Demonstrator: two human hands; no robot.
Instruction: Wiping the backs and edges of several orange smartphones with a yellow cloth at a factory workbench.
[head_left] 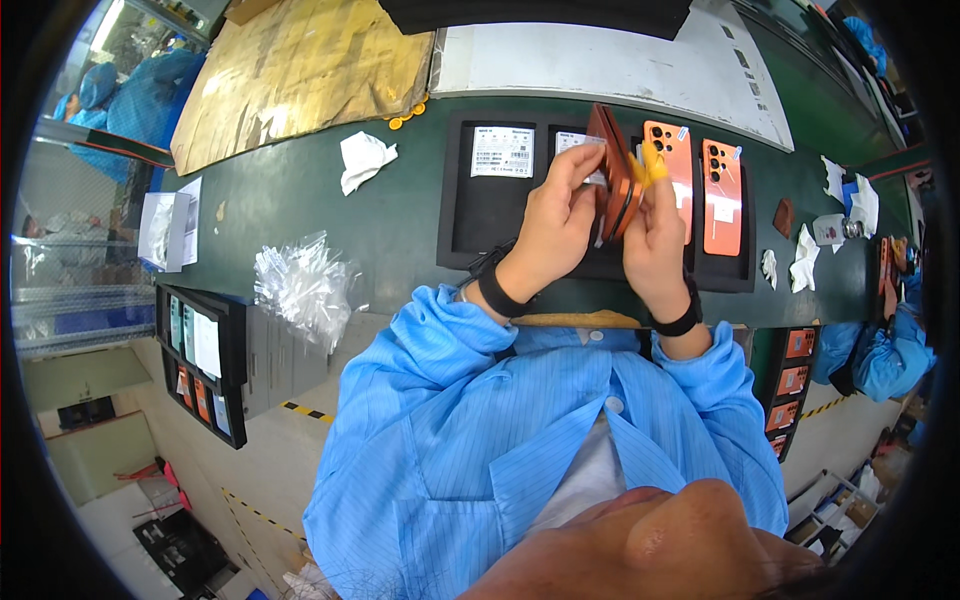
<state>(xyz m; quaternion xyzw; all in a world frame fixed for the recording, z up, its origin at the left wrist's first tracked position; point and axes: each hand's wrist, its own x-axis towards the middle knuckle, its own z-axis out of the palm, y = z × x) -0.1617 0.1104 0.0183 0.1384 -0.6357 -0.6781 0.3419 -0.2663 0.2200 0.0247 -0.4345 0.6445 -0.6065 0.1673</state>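
The left hand [560, 218] and the right hand [655, 252] both gripped a reddish-orange phone [622, 192], which was tilted almost edge-on above the black tray [488, 222] on the tabletop [400, 222]; whether it was one piece or two, I could not tell. Another orange phone [720, 185] lay flat at the tray's right end. The step in hand seemed to be inspecting or handling the gripped phone. The next move, I judged, called for steady support from both sides.

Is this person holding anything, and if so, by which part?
Yes: an orange, phone-like slab, held between the left hand and right hand, one on each side, toward its nearer end. Exact fingertip contact is partly hidden.
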